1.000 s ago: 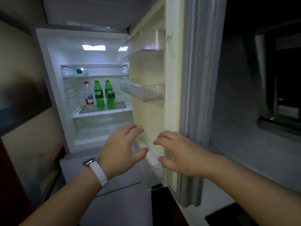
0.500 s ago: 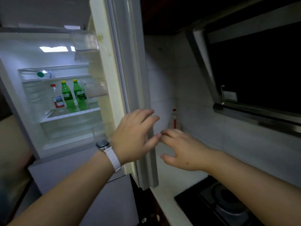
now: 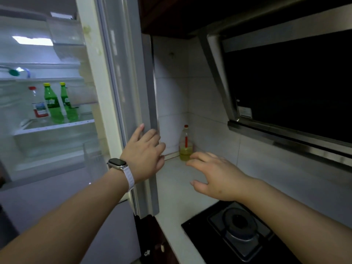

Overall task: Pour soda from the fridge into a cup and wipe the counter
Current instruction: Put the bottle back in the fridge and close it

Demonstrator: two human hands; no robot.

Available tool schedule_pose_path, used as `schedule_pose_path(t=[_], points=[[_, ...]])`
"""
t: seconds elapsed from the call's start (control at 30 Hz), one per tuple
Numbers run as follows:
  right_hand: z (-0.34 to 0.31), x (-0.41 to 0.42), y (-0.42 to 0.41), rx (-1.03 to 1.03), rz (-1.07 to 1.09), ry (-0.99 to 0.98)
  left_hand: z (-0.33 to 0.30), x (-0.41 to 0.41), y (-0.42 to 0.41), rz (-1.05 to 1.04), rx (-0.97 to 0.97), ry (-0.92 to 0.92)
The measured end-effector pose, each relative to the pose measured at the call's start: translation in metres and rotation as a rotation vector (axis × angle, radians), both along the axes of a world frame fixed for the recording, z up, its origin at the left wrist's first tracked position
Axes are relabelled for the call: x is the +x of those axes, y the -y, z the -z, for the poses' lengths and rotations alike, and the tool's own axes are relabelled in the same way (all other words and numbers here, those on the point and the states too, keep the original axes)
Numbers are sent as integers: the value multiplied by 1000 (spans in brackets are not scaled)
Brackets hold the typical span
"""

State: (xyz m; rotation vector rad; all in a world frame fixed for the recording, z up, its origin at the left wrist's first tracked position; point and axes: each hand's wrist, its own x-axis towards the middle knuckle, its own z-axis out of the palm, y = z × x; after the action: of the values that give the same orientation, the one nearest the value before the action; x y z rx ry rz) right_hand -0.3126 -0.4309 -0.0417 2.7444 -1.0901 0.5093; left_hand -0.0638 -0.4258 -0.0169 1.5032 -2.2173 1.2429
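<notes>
Our left hand (image 3: 143, 153) lies with straight fingers against the outer edge of the open fridge door (image 3: 131, 103), thumb below, gripping nothing; a smartwatch (image 3: 118, 163) with a white strap sits on that wrist. Our right hand (image 3: 215, 175) hovers above the white worktop (image 3: 177, 189), fingers spread and slightly bent, holding nothing.

We see two green soda bottles (image 3: 54, 103) with yellow caps standing upright side by side on a shelf (image 3: 55, 126) inside the lit fridge, long axes vertical and caps up, near the shelf's right end. Just left of them stands a clear bottle (image 3: 37, 103) with a red cap, also upright.

At the worktop's back corner against the tiled wall stands a bottle of yellow oil (image 3: 185, 144), just beyond our right fingertips. A gas burner (image 3: 240, 227) sits on the black hob at the worktop's near edge, under the range hood (image 3: 285, 88).
</notes>
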Motion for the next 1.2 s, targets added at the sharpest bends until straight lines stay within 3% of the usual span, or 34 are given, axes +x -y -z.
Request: schedule_pose_path(t=[0.3,0.8,1.2], points=[[9,49,9,82,-87,33,17,46,-27,18,-108,-50],[29,206,13,219,-344,12,44,171,-102,-184,-129,-50],[36,327,7,230,-511,-6,47,297,-136,-455,84,-109]])
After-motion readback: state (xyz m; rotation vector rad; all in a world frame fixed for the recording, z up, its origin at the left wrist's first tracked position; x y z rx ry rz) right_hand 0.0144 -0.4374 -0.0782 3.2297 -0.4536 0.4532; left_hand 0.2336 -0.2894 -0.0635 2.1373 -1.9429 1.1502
